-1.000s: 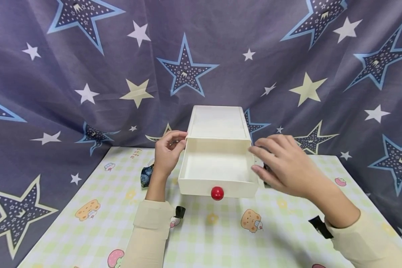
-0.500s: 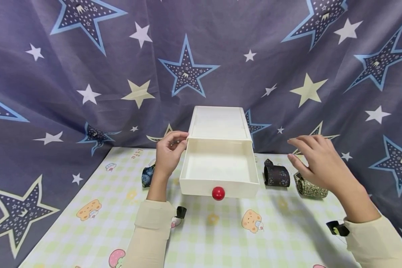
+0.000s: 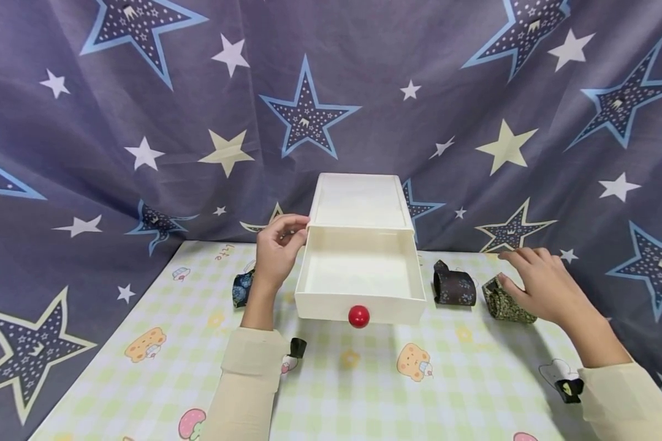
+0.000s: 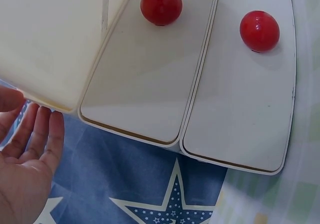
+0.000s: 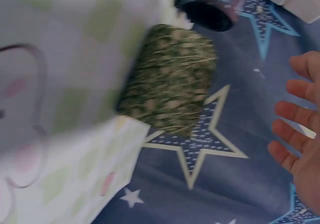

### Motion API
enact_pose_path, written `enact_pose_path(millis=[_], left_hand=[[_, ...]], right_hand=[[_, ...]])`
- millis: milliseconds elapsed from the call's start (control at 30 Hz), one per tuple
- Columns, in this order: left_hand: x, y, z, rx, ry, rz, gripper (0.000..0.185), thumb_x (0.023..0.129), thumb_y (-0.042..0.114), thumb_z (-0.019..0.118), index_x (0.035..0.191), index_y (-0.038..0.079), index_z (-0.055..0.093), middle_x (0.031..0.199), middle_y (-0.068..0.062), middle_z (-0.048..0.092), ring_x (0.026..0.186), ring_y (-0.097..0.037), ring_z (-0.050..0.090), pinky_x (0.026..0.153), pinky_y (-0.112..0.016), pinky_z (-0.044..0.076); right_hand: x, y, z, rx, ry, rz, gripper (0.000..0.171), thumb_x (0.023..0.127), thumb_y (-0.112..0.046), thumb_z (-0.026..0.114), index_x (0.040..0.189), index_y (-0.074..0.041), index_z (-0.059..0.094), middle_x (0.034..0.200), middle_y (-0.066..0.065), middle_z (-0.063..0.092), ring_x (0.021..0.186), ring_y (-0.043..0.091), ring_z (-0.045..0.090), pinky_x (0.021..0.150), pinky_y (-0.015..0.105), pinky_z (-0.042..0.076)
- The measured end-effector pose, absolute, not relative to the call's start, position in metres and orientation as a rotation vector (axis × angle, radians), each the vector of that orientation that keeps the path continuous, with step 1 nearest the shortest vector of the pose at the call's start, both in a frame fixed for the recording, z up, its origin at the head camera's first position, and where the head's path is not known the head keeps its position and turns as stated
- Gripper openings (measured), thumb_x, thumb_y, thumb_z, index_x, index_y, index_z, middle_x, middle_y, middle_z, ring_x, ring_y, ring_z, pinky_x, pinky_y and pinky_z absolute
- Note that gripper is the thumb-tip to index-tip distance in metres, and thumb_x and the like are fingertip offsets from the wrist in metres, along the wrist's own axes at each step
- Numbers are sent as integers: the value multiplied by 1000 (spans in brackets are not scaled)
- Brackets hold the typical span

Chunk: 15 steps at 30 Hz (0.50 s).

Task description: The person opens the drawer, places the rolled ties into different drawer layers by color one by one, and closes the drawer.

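A white drawer cabinet (image 3: pixel 361 199) stands on the table with its top drawer (image 3: pixel 361 263) pulled out; a red ball knob (image 3: pixel 358 316) is on the drawer's front. My left hand (image 3: pixel 276 254) touches the cabinet's left side at the front edge, thumb and fingertips close to the corner. In the left wrist view its fingers (image 4: pixel 37 139) meet the top unit's side. My right hand (image 3: pixel 548 288) hovers just right of a rolled green patterned necktie (image 3: pixel 504 301), fingers spread and holding nothing. Left of that lies a rolled dark floral necktie (image 3: pixel 454 286).
A blue patterned roll (image 3: pixel 243 289) lies left of the cabinet, partly behind my left wrist. Two lower drawers with red knobs show in the left wrist view. A starry curtain (image 3: pixel 198 110) hangs behind the checkered tablecloth (image 3: pixel 358 392).
My right hand has moved right, away from the cabinet's side, then lower beside the green necktie, uncovering both rolls there. The left hand has stayed at the cabinet.
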<state>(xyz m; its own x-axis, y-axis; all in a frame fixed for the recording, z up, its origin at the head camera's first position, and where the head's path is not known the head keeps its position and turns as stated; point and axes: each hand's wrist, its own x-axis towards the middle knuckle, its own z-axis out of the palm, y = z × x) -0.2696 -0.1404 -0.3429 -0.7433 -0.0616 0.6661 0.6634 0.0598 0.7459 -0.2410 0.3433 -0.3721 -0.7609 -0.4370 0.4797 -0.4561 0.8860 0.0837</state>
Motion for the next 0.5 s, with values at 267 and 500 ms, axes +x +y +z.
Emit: enact_pose_path(millis=[267, 500], left_hand=[[-283, -142, -353, -596, -1805, -1744, 20, 90, -15, 64, 110, -17, 68, 109, -30, 64, 92, -27, 65, 73, -20, 55], [-293, -145, -363, -595, -1789, -1736, 21, 90, -13, 67, 110, -12, 71, 109, -27, 65, 93, -32, 65, 73, -20, 55]], right_hand=[[-240, 356, -397, 739, -2592, 26, 35, 85, -13, 74, 117, 0, 68, 107, 21, 67, 87, 40, 59, 73, 59, 47], [-237, 358, -407, 729, -2722, 25, 30, 88, -11, 71, 115, 1, 68, 97, 14, 64, 79, 30, 56, 72, 51, 47]])
